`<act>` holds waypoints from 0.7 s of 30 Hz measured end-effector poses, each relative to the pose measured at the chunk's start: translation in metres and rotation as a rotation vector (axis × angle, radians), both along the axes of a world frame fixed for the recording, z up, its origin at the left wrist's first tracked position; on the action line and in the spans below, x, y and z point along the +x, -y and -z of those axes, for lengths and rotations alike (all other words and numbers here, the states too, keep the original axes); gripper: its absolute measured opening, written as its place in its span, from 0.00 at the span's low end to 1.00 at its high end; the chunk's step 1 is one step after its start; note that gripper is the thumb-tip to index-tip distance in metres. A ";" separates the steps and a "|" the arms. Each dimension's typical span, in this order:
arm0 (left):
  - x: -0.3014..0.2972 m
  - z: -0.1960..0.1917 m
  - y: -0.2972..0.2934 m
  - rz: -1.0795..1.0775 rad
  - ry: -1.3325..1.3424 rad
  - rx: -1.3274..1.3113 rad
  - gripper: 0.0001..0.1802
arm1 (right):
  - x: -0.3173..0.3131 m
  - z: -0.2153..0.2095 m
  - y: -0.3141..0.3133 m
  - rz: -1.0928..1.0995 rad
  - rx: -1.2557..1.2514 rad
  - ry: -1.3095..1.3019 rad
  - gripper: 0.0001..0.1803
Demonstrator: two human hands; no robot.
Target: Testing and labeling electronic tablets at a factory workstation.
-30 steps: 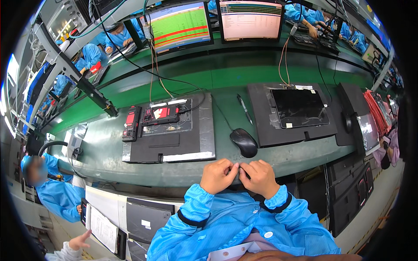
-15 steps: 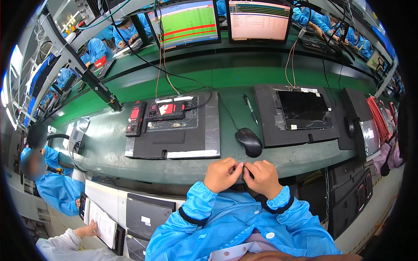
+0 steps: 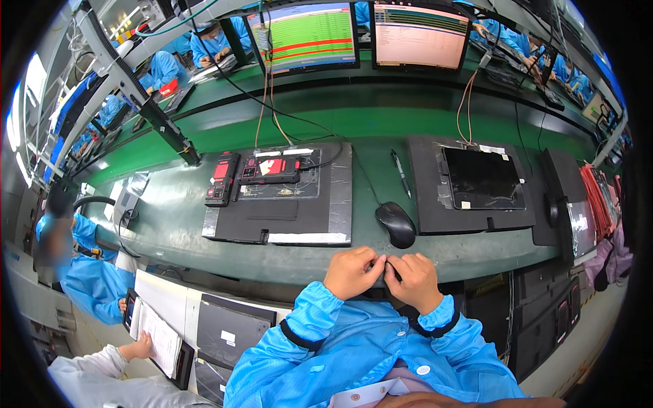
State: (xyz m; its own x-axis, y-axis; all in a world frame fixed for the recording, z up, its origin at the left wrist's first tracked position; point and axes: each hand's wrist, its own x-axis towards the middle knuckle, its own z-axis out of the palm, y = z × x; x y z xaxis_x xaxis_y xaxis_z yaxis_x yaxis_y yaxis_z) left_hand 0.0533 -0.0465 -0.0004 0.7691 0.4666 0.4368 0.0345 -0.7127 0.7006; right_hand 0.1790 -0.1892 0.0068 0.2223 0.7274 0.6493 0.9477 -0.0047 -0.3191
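My left hand (image 3: pixel 354 273) and my right hand (image 3: pixel 413 282) meet over the near edge of the green bench, fingers curled and thumbs and fingertips pinched together. Whatever sits between the fingertips, if anything, is too small to make out. Just beyond them lies a black computer mouse (image 3: pixel 396 225), touched by neither hand. A pen (image 3: pixel 401 174) rests farther back. To the left, a red-and-black handheld device (image 3: pixel 271 171) with a cable lies on a dark pad (image 3: pixel 272 231); a similar device (image 3: pixel 222 179) lies beside it. On the right, a black-screened tablet (image 3: pixel 484 178) rests on another dark pad (image 3: pixel 435 216).
Two monitors (image 3: pixel 422 37) stand at the back, with cables hanging down. A metal post (image 3: pixel 146 109) rises at the left. Red sleeves or folders (image 3: pixel 594 200) fill the right end. At lower left, another person's hand (image 3: pixel 141 345) is on an open notebook (image 3: pixel 156 340).
The view has shifted slightly, so the bench items appear a little farther right. My hands stay pinched together in nearly the same place.
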 end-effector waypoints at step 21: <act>-0.008 0.002 0.000 0.053 -0.002 0.172 0.12 | 0.000 0.002 -0.002 -0.096 0.015 0.020 0.07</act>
